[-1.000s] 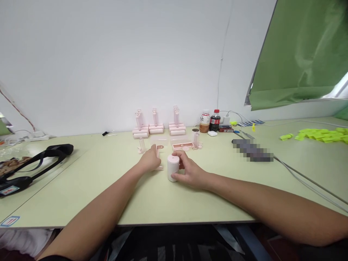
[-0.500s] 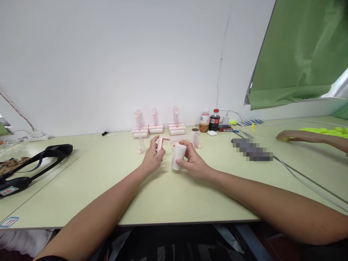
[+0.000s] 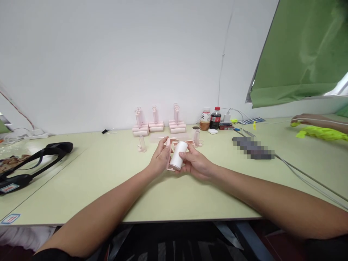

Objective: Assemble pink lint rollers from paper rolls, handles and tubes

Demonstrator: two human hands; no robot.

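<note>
My left hand (image 3: pixel 160 158) is closed around a pink plastic lint roller housing (image 3: pixel 168 154), tilted with its hollow side toward the right. In my right hand (image 3: pixel 198 162) is a white lint roll (image 3: pixel 178 156), gripped between thumb and fingers and slanting against the housing's opening. Whether the roll is seated inside cannot be made out. Just behind my hands lie another pink part, partly hidden, and a clear flat cover (image 3: pixel 157 137). Loose pink handles stand on either side, one at the left (image 3: pixel 141 143) and one at the right (image 3: pixel 197 137).
Several pink lint rollers (image 3: pixel 177 127) stand along the wall. Right of them are a juice bottle (image 3: pixel 204 120), a cola bottle (image 3: pixel 215 119) and cables. A black strap (image 3: pixel 51 159) lies at the left. Another person's hand (image 3: pixel 312 118) is by yellow material (image 3: pixel 323 132) at the right.
My left hand has moved right with the housing, and the white roll now meets it. The other person's hand has shifted back to the right, across the yellow material.
</note>
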